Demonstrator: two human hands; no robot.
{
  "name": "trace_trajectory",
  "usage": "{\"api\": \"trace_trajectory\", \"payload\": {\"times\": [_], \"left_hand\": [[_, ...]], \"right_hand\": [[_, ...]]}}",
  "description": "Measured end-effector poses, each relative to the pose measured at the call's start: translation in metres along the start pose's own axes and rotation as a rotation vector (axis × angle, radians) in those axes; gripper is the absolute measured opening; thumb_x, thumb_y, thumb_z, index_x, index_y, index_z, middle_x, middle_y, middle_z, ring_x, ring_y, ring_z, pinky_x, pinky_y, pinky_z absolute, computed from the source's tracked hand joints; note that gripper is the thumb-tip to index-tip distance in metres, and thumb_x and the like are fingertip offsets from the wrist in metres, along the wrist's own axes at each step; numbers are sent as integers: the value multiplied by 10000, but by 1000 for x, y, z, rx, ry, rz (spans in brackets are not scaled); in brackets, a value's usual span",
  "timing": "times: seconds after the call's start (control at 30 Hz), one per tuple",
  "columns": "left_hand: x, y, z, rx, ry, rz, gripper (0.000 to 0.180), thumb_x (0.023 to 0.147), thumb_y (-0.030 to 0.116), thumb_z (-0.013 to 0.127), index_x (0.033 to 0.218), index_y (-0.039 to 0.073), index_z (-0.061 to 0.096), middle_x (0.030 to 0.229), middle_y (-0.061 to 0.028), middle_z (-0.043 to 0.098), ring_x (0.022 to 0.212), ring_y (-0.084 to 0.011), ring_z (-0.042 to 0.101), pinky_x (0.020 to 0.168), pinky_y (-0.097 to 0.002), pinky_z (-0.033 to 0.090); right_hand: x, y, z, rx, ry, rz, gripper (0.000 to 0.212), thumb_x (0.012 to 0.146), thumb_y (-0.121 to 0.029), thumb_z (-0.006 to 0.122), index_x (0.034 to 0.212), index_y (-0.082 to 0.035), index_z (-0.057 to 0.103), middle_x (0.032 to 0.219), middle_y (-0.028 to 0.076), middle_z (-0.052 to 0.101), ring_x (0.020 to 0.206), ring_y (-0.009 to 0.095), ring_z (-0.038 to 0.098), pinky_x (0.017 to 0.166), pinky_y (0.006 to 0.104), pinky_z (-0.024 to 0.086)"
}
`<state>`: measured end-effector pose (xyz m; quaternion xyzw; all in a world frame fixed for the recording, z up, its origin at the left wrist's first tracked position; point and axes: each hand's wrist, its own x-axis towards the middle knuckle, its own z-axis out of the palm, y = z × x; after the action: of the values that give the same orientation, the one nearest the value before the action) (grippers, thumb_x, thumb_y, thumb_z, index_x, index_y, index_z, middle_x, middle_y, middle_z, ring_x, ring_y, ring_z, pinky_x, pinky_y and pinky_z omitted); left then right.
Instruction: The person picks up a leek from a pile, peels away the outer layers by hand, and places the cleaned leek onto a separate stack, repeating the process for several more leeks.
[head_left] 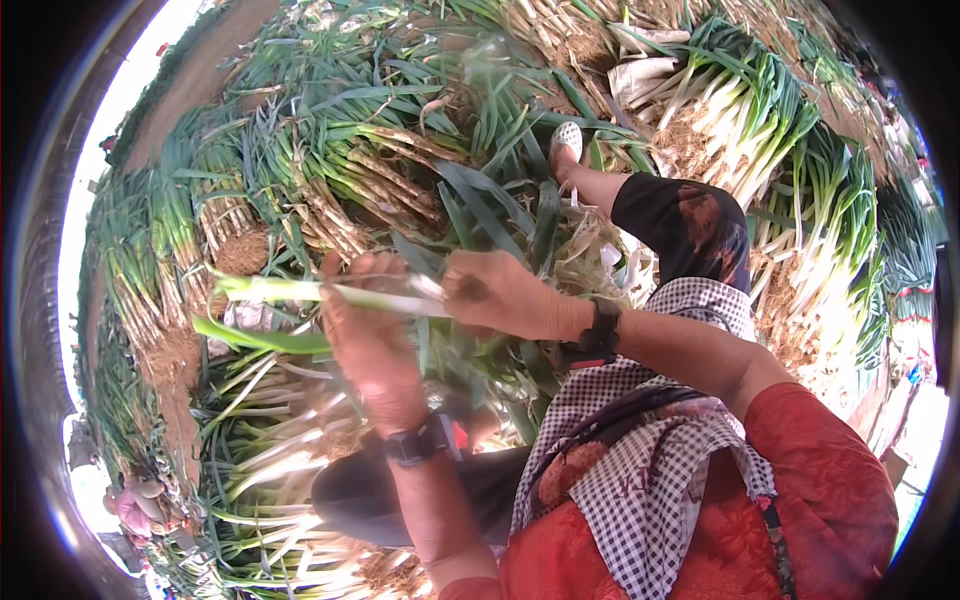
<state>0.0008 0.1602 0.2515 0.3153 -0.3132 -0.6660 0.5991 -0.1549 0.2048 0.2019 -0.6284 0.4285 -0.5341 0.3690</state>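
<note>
A long green onion (275,291) lies crosswise in front of me, its green end to the left and its white shank to the right. My left hand (372,335) is closed around the middle of the stalk. At the white end, my right hand (505,295) is a closed fist against the shank. A blurred pale strip shows between the two hands; whether it is loose skin I cannot tell. A green leaf (262,338) hangs out to the left under the stalk. The right fingertips are mostly hidden.
Cleaned white-shanked onions (290,440) lie at lower left, and more onions (760,130) are piled at right. Unpeeled onions with brown roots (370,190) are heaped at the far left. Peelings (590,245) lie between my legs. Another person (138,505) is at the far lower left.
</note>
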Motion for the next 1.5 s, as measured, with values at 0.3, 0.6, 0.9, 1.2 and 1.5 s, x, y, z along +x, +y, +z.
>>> {"api": "trace_trajectory", "payload": {"times": [0.3, 0.6, 0.9, 1.2, 1.5], "left_hand": [[29, 15, -43, -51, 28, 241, 547, 913, 282, 657, 1382, 120, 428, 848, -5, 536, 741, -80, 519, 614, -239, 460], [40, 49, -78, -85, 82, 318, 456, 953, 257, 601, 1372, 134, 469, 810, 5, 538, 642, -83, 477, 567, -208, 417], [39, 109, -108, -51, 240, 391, 170, 983, 220, 560, 949, 56, 529, 766, -12, 489, 643, -122, 403, 631, -255, 392], [44, 102, -152, -420, 175, 164, 258, 1015, 248, 492, 1037, -8, 488, 840, -57, 413, 721, -149, 383, 626, -266, 395], [33, 52, -142, -296, 234, 20, 213, 1040, 188, 392, 1104, 3, 477, 862, -59, 451, 721, -144, 404, 628, -258, 425]], "right_hand": [[-19, -4, -22, 139, -220, 294, 198, 907, -184, 656, 924, -31, 530, 699, 64, 600, 622, 153, 641, 542, 309, 504], [-105, 121, -74, -1077, -906, 317, 136, 784, -130, 598, 881, -60, 664, 815, 152, 675, 786, 323, 671, 675, 427, 529], [-59, 75, -48, -426, -476, 423, 320, 900, -219, 571, 1149, -24, 623, 884, 121, 682, 824, 315, 648, 761, 397, 515], [-12, 20, 22, 544, -630, 463, 314, 984, -295, 550, 1082, -10, 640, 885, 37, 666, 807, 114, 620, 771, 273, 496], [-25, 25, -3, 133, -509, 351, 156, 923, -157, 605, 919, -12, 663, 728, 46, 629, 612, 179, 584, 587, 316, 475]]}}
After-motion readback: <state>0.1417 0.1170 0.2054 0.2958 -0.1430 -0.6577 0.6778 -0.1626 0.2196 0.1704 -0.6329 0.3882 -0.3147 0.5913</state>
